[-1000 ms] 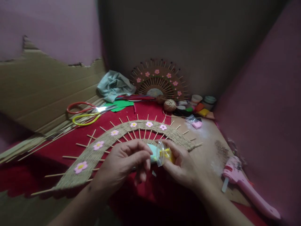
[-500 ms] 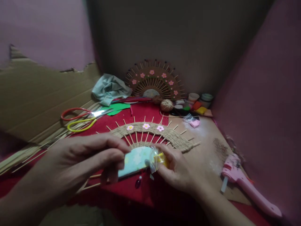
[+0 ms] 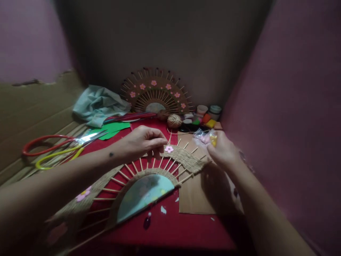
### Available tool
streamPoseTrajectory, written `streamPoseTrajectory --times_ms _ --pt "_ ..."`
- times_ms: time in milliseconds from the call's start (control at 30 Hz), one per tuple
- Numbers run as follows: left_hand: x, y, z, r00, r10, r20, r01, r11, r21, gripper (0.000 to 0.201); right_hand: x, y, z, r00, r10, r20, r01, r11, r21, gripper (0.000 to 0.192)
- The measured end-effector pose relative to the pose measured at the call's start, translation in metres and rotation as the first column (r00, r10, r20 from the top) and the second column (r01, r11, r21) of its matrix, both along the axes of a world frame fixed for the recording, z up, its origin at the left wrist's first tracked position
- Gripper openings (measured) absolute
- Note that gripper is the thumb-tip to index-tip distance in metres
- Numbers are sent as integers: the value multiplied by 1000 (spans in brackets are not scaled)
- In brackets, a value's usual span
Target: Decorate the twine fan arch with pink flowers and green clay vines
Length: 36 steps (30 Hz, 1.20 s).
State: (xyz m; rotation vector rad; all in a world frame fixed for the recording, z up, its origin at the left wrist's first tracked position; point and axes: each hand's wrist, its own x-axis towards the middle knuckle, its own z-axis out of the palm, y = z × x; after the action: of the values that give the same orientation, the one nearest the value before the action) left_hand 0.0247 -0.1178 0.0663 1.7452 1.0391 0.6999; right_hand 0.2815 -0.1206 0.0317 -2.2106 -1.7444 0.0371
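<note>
My left hand reaches over the handmade fan, thumb and fingers pinched just left of a pink flower. Whatever the pinch may hold is too small to make out. The fan has thin sticks, a woven twine band and a pale blue half-round centre. My forearm hides part of its band. To the right, my right hand is closed on a clear packet of yellow clay. Beside that packet lies another clear wrapper with pink clay.
A finished-looking fan leans against the back wall. Scissors, green sheet and a crumpled cloth lie left. Twine ball, clay packs and small tubs stand behind. A brown board lies right.
My right hand has carried the yellow clay packet right and back, beside the pink clay. My left hand has moved forward over the fan's band. The view has shifted, and the glue gun is out of sight.
</note>
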Motion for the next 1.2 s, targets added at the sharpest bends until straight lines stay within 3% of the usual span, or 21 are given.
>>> streamPoseTrajectory --times_ms 100,200,367,467,567,667,767,1067,1200 --pt "10 14 -3 1000 1 6 -1 1000 -29 21 20 30 2 995 -93 47 96 994 -60 47" --pt "17 25 -10 999 30 43 -26 996 -86 8 39 57 -10 983 -169 77 179 971 -157 51" --pt "11 39 -22 1000 4 24 0 987 -159 7 52 71 -19 970 -187 156 219 950 -222 49" --pt "2 48 -30 1000 4 15 -1 983 -185 7 35 67 -5 968 -128 215 164 974 -157 53" --pt "-4 58 -37 1000 13 14 -10 981 -192 3 -1 64 6 977 77 197 -50 989 -138 42" --pt "-7 66 -42 1000 1 1 -1 980 -197 3 -45 65 3 921 387 50 -367 902 -227 35" --pt "-10 70 -44 1000 -13 -10 11 980 -201 5 -77 71 -4 835 547 -59 -537 789 -298 36" --pt "-18 69 -45 996 -35 -84 17 977 -210 5 -105 99 10 759 647 -72 -562 596 -573 20" --pt "-17 69 -49 998 -15 -69 -2 969 -248 5 -110 107 11 754 647 -112 -537 511 -671 32"
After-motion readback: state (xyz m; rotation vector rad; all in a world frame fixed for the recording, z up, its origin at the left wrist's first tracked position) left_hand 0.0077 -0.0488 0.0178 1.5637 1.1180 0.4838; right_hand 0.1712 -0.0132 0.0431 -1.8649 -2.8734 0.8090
